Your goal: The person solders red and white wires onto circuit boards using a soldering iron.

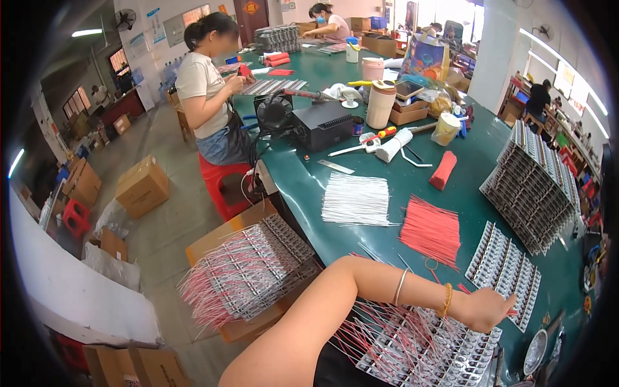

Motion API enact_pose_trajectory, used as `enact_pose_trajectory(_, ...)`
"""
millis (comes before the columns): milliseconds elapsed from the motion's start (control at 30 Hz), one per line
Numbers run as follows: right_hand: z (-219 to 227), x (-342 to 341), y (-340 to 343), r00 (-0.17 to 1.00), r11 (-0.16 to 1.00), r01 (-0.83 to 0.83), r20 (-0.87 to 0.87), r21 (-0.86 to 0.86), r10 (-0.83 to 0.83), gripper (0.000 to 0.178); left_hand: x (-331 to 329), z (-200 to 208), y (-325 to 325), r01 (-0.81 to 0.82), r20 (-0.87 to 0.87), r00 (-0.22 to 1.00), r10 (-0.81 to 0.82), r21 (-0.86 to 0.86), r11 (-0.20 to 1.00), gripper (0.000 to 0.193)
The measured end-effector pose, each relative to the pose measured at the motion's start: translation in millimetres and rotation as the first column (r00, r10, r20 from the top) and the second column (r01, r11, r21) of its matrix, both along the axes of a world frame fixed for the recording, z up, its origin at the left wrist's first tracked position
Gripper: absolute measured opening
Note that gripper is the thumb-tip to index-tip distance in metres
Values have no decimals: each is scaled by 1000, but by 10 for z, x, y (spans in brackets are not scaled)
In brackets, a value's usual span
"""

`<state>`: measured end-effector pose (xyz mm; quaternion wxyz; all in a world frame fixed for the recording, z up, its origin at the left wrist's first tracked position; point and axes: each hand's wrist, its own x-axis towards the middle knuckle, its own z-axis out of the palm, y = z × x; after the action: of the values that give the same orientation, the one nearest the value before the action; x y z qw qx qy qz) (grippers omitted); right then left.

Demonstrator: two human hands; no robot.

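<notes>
My left arm crosses from the lower edge to the right, a silver bangle and a gold-coloured bracelet on it. My left hand (485, 309) is closed, with bits of red wire showing at its fingertips and behind its wrist. Below it lies a panel of small metallic parts (451, 345) with many red and white wires spread over it. Just beyond the hand rests a similar panel without wires (503, 274). A pile of cut red wires (431, 229) and a pile of white wires (356, 198) lie farther off. My right hand is out of view.
A tall stack of panels (532, 190) stands at the right on the green table (293, 187). Wired panels (258, 264) are piled on a carton at the left. Behind are a black box-shaped device (322, 124), a tumbler (380, 106) and a red wire bundle (443, 170). A co-worker (206, 90) sits across.
</notes>
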<state>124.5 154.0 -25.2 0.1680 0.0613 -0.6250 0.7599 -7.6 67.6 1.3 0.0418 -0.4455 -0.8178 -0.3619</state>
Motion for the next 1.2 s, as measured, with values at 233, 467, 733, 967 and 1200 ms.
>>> enact_pose_trajectory(233,15,428,224,970,970,221,84,99,-230,71,20,99,-62,36,79,996,-33,-33,999,62)
enact_pose_trajectory(467,91,1182,810,832,810,545,-21,217,-554,55,-151,385,-372,-143,13,990,143,160,977,17)
enact_pose_trajectory(733,408,1297,979,789,743,610,-123,276,-602,69,-234,367,-503,-167,233,960,155,30,986,13)
enact_pose_trajectory(967,200,1214,919,820,743,530,-25,410,-571,85,-31,110,-181,-115,334,936,110,-4,993,12)
enact_pose_trajectory(1200,68,1068,693,811,880,445,344,164,-474,89,106,-155,121,-81,270,958,102,-87,993,18)
